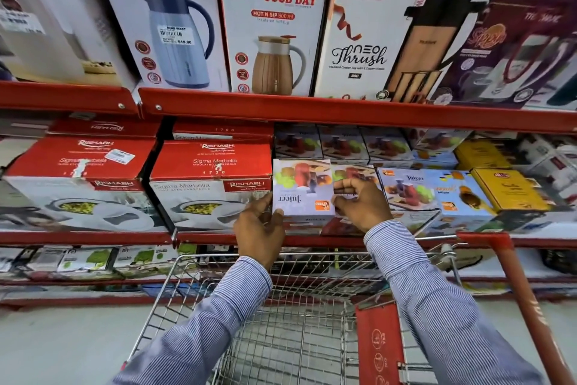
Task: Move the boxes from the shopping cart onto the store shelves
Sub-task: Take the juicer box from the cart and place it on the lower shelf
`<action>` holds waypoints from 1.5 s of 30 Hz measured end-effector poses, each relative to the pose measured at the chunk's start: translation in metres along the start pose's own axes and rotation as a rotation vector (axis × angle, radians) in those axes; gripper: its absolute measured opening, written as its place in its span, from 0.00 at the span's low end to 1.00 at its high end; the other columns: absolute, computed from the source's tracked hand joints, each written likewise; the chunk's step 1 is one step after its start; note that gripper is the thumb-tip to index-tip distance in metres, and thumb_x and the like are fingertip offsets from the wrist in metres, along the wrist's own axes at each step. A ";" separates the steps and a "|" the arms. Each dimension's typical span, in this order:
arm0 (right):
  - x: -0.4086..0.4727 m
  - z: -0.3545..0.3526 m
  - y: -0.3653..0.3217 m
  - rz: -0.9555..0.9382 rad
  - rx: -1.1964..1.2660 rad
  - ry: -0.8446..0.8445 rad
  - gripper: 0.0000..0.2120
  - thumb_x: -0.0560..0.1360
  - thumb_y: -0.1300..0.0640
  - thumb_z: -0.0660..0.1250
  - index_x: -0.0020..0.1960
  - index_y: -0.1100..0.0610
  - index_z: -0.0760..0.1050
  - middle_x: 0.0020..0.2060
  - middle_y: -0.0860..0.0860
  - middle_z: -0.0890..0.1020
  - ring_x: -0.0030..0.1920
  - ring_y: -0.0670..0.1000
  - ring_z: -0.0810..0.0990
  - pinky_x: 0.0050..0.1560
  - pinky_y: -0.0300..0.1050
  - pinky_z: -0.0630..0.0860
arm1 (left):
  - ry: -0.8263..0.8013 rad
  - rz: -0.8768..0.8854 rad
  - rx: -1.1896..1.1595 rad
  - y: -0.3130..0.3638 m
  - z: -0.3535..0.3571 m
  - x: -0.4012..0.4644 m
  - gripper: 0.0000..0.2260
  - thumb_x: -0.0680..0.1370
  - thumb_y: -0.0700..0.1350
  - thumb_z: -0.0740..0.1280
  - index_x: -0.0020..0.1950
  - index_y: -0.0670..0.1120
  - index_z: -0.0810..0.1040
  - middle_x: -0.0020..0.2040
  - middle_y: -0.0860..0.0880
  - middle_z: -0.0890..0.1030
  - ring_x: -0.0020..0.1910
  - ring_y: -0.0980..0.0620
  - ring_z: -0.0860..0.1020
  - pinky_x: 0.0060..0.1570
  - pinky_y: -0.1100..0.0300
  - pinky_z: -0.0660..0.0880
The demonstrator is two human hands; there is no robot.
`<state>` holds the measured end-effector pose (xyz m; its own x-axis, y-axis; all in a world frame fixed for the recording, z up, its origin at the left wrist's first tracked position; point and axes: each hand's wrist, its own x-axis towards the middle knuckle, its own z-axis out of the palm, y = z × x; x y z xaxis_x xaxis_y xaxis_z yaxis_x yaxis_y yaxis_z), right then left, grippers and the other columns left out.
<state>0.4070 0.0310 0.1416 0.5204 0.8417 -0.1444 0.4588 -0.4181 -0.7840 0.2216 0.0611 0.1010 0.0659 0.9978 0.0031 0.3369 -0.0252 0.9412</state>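
Observation:
A white Juicer box (301, 188), printed upside down, stands at the front of the middle red shelf (93, 238), just right of a red Rishabh casserole box (212, 184). My left hand (259, 225) grips the Juicer box at its lower left corner. My right hand (359, 200) holds its right edge, fingers curled over the front. More Juicer boxes (409, 188) stand to the right and behind. The wire shopping cart (281, 322) sits below my arms; its basket shows no boxes in the visible part.
The upper shelf (343, 113) carries tall jug boxes such as Good Day (274, 31) and Neo Thrush (374, 41). Yellow boxes (509, 191) stand at the right. The cart's red handle post (524, 297) rises at the right. A lower shelf holds small green-and-white boxes (93, 259).

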 end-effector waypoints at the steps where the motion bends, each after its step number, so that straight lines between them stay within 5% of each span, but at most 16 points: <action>1: 0.001 0.000 0.000 -0.001 -0.019 0.006 0.09 0.71 0.63 0.71 0.51 0.57 0.80 0.45 0.51 0.83 0.46 0.50 0.81 0.51 0.42 0.77 | 0.009 0.003 -0.013 -0.002 0.003 0.001 0.17 0.76 0.38 0.69 0.65 0.43 0.79 0.58 0.47 0.83 0.46 0.54 0.81 0.53 0.62 0.76; 4: 0.007 0.003 0.003 0.011 -0.025 0.025 0.10 0.70 0.64 0.72 0.51 0.60 0.81 0.46 0.54 0.84 0.45 0.49 0.80 0.50 0.40 0.75 | 0.029 0.040 -0.007 -0.009 0.009 0.003 0.17 0.76 0.37 0.70 0.64 0.42 0.79 0.52 0.50 0.82 0.40 0.59 0.79 0.48 0.70 0.77; 7: 0.011 0.008 0.006 0.038 -0.025 0.040 0.10 0.69 0.64 0.73 0.50 0.59 0.81 0.46 0.55 0.86 0.44 0.48 0.81 0.50 0.40 0.77 | 0.030 0.047 0.035 -0.018 0.014 0.006 0.17 0.76 0.37 0.70 0.65 0.41 0.79 0.57 0.48 0.81 0.41 0.64 0.77 0.40 0.84 0.69; 12: 0.012 0.019 0.010 0.015 -0.141 0.078 0.10 0.69 0.61 0.73 0.50 0.59 0.83 0.45 0.53 0.86 0.44 0.49 0.83 0.52 0.38 0.77 | 0.007 0.035 0.057 -0.028 0.018 0.010 0.17 0.77 0.40 0.69 0.66 0.41 0.78 0.60 0.44 0.82 0.49 0.54 0.80 0.50 0.65 0.75; 14: 0.012 0.022 0.010 -0.021 -0.229 0.089 0.10 0.69 0.59 0.73 0.50 0.59 0.83 0.45 0.53 0.87 0.47 0.51 0.84 0.54 0.38 0.76 | 0.000 0.040 0.073 -0.028 0.021 0.013 0.17 0.77 0.41 0.70 0.66 0.43 0.78 0.57 0.46 0.84 0.47 0.56 0.81 0.47 0.68 0.75; 16: 0.012 0.022 0.008 -0.101 -0.363 0.067 0.05 0.71 0.57 0.70 0.44 0.58 0.82 0.42 0.55 0.85 0.44 0.55 0.83 0.46 0.42 0.77 | 0.006 0.028 0.074 -0.027 0.023 0.016 0.16 0.77 0.42 0.70 0.64 0.44 0.79 0.51 0.49 0.85 0.39 0.60 0.81 0.39 0.79 0.72; 19: 0.012 0.024 0.005 -0.222 -0.686 -0.013 0.10 0.74 0.52 0.65 0.43 0.59 0.77 0.44 0.58 0.78 0.40 0.58 0.80 0.37 0.44 0.71 | 0.029 0.018 0.063 -0.023 0.025 0.019 0.11 0.76 0.41 0.71 0.58 0.46 0.81 0.43 0.54 0.83 0.35 0.69 0.76 0.32 0.83 0.69; 25: 0.034 0.016 0.004 -0.365 -0.995 -0.104 0.33 0.68 0.33 0.62 0.59 0.59 0.72 0.57 0.58 0.73 0.58 0.60 0.72 0.56 0.54 0.74 | 0.059 -0.037 0.024 -0.020 0.029 0.024 0.08 0.76 0.42 0.71 0.54 0.46 0.85 0.42 0.49 0.85 0.34 0.65 0.79 0.32 0.81 0.71; 31: 0.064 0.007 -0.007 -0.415 -1.082 -0.312 0.56 0.57 0.23 0.65 0.72 0.59 0.59 0.71 0.55 0.68 0.70 0.59 0.65 0.67 0.60 0.66 | 0.080 -0.056 -0.042 -0.024 0.032 0.026 0.08 0.75 0.44 0.72 0.53 0.47 0.82 0.41 0.51 0.86 0.38 0.54 0.85 0.45 0.55 0.84; 36: 0.078 0.008 -0.008 -0.439 -1.036 -0.339 0.58 0.51 0.23 0.68 0.72 0.54 0.60 0.72 0.53 0.68 0.71 0.58 0.64 0.68 0.63 0.62 | 0.072 -0.097 -0.100 -0.023 0.033 0.027 0.08 0.75 0.42 0.72 0.54 0.45 0.80 0.45 0.49 0.85 0.44 0.54 0.84 0.49 0.59 0.82; 40: 0.083 0.006 -0.007 -0.515 -1.068 -0.303 0.57 0.49 0.22 0.66 0.69 0.54 0.65 0.67 0.52 0.73 0.67 0.56 0.67 0.64 0.61 0.66 | 0.100 -0.140 -0.097 -0.024 0.033 0.026 0.07 0.75 0.44 0.73 0.51 0.46 0.80 0.39 0.55 0.83 0.36 0.67 0.79 0.37 0.77 0.75; 45: 0.083 0.008 -0.009 -0.530 -1.110 -0.283 0.55 0.49 0.22 0.65 0.68 0.53 0.67 0.65 0.51 0.75 0.67 0.56 0.67 0.64 0.62 0.65 | 0.092 -0.148 -0.133 -0.025 0.033 0.026 0.07 0.75 0.44 0.73 0.51 0.44 0.81 0.38 0.57 0.82 0.33 0.72 0.79 0.34 0.79 0.74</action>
<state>0.4406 0.1072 0.1318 -0.0216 0.9796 -0.2000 0.9913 0.0469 0.1227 0.2463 0.0856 0.0664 -0.0633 0.9916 -0.1129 0.2095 0.1239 0.9699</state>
